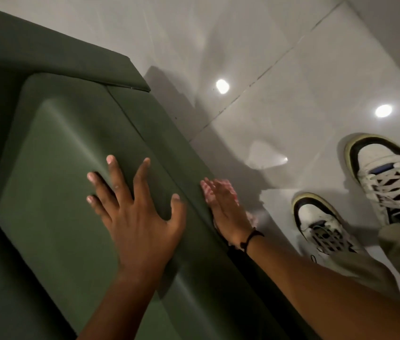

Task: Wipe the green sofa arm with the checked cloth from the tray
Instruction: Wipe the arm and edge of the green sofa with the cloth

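The green sofa arm [76, 148] runs from lower centre to upper left, seen from above. My left hand [135, 209] lies flat on its top with the fingers spread and nothing in it. My right hand [225, 209] is pressed flat against the arm's outer side, over the pink-and-white checked cloth [227, 186]. The cloth is blurred and mostly hidden under that hand; only its edges show around the fingers and near the wrist. A dark band circles my right wrist.
The sofa back [54, 57] crosses the upper left, and the seat lies in shadow at far left. Glossy white floor tiles [279, 77] with light reflections fill the right. My two white-and-black sneakers [387, 177] stand on the floor at right.
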